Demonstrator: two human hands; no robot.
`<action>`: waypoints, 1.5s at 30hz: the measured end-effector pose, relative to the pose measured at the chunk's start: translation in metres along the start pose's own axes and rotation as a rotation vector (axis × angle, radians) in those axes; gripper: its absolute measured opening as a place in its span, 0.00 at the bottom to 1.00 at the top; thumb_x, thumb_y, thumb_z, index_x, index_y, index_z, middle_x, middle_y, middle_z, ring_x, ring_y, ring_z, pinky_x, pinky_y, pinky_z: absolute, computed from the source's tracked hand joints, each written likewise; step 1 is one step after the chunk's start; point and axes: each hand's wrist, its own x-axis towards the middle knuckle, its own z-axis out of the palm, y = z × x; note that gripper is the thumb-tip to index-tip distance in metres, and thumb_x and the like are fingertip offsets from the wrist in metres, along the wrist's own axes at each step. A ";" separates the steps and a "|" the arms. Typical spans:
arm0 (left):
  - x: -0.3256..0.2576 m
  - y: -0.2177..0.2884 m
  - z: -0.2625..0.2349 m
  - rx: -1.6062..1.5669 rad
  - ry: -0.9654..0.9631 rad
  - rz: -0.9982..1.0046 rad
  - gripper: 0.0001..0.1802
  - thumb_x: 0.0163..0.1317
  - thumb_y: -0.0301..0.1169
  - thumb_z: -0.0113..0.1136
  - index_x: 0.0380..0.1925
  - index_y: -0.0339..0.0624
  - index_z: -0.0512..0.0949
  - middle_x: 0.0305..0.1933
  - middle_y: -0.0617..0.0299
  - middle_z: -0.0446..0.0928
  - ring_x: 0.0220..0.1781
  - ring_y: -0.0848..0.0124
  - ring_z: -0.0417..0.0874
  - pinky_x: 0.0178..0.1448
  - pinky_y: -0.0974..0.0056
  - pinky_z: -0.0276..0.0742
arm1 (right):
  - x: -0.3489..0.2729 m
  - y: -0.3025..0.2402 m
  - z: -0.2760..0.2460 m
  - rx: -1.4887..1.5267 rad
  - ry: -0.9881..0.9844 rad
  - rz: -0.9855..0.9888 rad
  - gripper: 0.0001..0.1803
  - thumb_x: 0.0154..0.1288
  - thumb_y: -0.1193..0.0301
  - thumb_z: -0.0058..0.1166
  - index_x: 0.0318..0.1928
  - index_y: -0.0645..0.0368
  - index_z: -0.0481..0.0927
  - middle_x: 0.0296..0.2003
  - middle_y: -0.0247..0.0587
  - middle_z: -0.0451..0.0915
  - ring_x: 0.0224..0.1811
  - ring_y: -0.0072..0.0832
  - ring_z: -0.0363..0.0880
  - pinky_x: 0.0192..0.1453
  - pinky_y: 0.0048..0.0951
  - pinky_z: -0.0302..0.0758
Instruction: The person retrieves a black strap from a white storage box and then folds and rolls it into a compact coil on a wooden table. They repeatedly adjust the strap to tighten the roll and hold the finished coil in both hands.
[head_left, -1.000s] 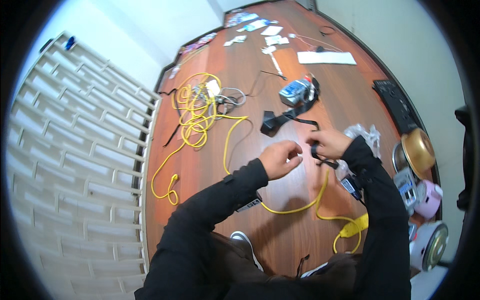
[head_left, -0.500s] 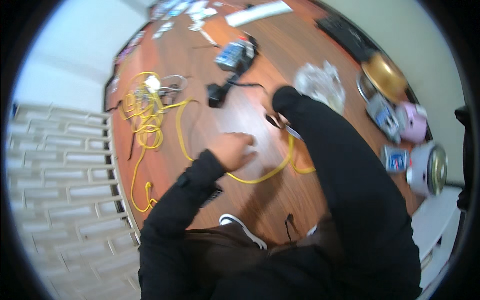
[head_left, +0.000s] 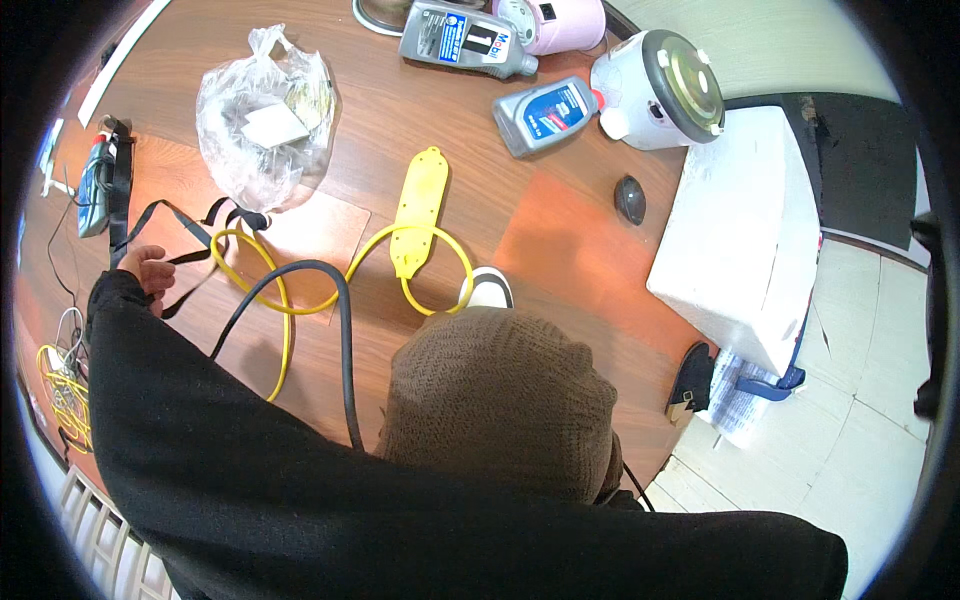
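At the left, my left hand [head_left: 150,275] reaches out of its black sleeve with fingers loosely bent and apart. It hovers by a black strap [head_left: 163,203] that runs to a grey-blue object with a red top [head_left: 95,185]. Whether the fingers touch the strap I cannot tell. Right of the hand, a yellow cord [head_left: 283,330] loops over the floor to a yellow power strip [head_left: 421,200]. A thick black cable [head_left: 345,330] arches beside it, its ends hidden by my sleeve and knee. My right hand is out of view; only black sleeve shows at the lower right.
A clear plastic bag [head_left: 225,110] holds a white piece. Two grey bottles [head_left: 545,115], a white pot-like appliance [head_left: 640,90] and a pink one [head_left: 570,22] line the far side. A white foam box [head_left: 720,220], a black mouse-like object [head_left: 629,200] and a black shoe [head_left: 690,380] lie right.
The view has swung right, shifting the bag and floor items leftward. My right hand, earlier by the yellow cord, has left the picture. The yellow power strip and foam box have come into sight.
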 end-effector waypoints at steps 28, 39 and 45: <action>-0.034 0.021 0.014 -0.011 0.405 0.219 0.51 0.42 0.31 0.72 0.69 0.42 0.57 0.70 0.44 0.58 0.71 0.51 0.62 0.70 0.51 0.63 | 0.027 -0.061 0.038 0.024 -0.203 -0.210 0.10 0.51 0.66 0.55 0.31 0.55 0.85 0.25 0.51 0.82 0.27 0.43 0.82 0.34 0.41 0.78; -0.036 -0.017 0.025 -0.150 0.071 0.073 0.13 0.64 0.38 0.55 0.37 0.39 0.79 0.39 0.44 0.79 0.43 0.45 0.78 0.48 0.49 0.74 | 0.022 -0.032 -0.070 0.708 0.087 -0.205 0.05 0.53 0.76 0.47 0.28 0.60 0.77 0.22 0.33 0.75 0.24 0.24 0.77 0.31 0.24 0.74; -0.061 -0.084 0.043 -0.092 -0.094 -0.291 0.16 0.64 0.40 0.54 0.41 0.39 0.81 0.39 0.45 0.82 0.42 0.48 0.82 0.48 0.52 0.77 | -0.031 0.029 -0.135 0.992 0.742 0.009 0.08 0.56 0.80 0.37 0.31 0.56 0.72 0.25 0.32 0.72 0.21 0.17 0.69 0.28 0.16 0.67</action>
